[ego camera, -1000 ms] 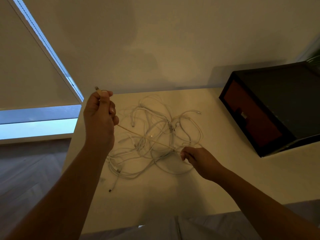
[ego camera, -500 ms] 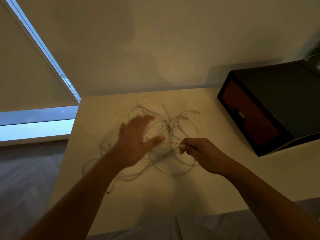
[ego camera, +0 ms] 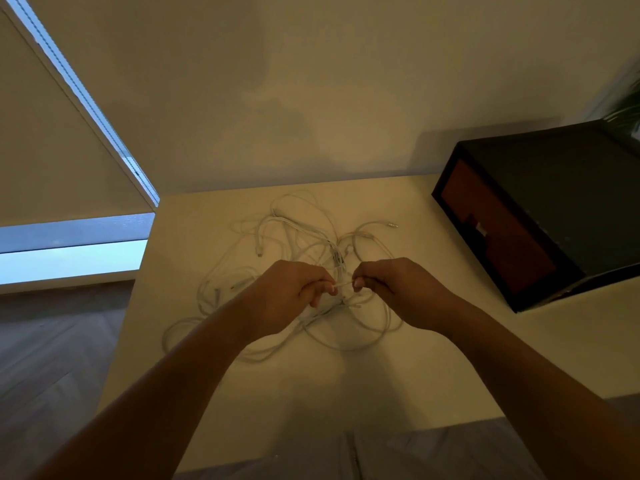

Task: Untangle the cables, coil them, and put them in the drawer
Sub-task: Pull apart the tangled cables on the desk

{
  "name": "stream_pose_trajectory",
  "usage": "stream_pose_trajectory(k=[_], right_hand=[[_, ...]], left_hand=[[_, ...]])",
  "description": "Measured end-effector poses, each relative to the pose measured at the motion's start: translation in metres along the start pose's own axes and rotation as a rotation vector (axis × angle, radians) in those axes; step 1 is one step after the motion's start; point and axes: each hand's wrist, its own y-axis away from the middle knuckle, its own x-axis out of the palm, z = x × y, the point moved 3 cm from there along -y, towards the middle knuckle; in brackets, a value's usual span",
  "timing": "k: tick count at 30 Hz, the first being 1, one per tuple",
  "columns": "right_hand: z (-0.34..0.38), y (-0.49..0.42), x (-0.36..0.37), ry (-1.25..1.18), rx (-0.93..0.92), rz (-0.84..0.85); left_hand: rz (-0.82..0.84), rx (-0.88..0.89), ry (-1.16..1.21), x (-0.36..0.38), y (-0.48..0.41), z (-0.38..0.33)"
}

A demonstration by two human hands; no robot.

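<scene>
- Left grip (ego camera: 287, 292): fingers curled, thumb and forefinger pinching a thin pale strand (ego camera: 344, 283).
- Right grip (ego camera: 394, 285): same pinch on the same strand, fingers curled under.
- The two grips are just apart, knuckles facing, with a short piece of strand taut between them.
- Both are held low over the near side of the cables (ego camera: 294, 237). I cannot tell whether my hands touch the heap.
- Cables: white, one loose tangle in the middle of the worktop (ego camera: 381, 393), none coiled. Loops spread left past my left wrist and forward under both wrists.
- One plug (ego camera: 391, 224) lies free at the far right edge of the tangle, pointing toward the box.
- Box (ego camera: 554, 202): dark, on the worktop's right, well apart from the cables. Its reddish drawer (ego camera: 491, 233) is pushed in, with a small pale tab at its middle.
- Worktop's far edge meets a plain wall (ego camera: 311, 81).
- Left of the worktop: blind (ego camera: 52, 150) drawn most of the way down, and a strip of bright window (ego camera: 69, 261) under it.
- Below that, wood floor (ego camera: 52, 341).
</scene>
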Motion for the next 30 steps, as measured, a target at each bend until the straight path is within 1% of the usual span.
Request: stream_pose_trajectory(k=[6, 11, 15, 19, 23, 30], right_hand=[[0.006, 0.002, -0.005, 0.0, -0.018, 0.003], [0.01, 0.005, -0.008, 0.021, -0.045, 0.019], [0.004, 0.009, -0.012, 0.072, -0.055, 0.0], [-0.004, 0.014, -0.016, 0.113, -0.044, 0.007], [-0.007, 0.014, -0.015, 0.129, -0.029, 0.001], [-0.01, 0.011, -0.016, 0.147, -0.006, 0.014]], left_hand=[[-0.045, -0.032, -0.009, -0.009, -0.003, 0.02], [-0.072, -0.102, 0.03, -0.012, 0.002, 0.038], [-0.112, -0.185, 0.048, -0.015, 0.007, 0.059], [-0.137, -0.276, -0.017, -0.024, 0.017, 0.084], [-0.158, -0.383, -0.032, -0.029, 0.022, 0.1], [-0.173, -0.481, -0.125, -0.036, 0.023, 0.111]])
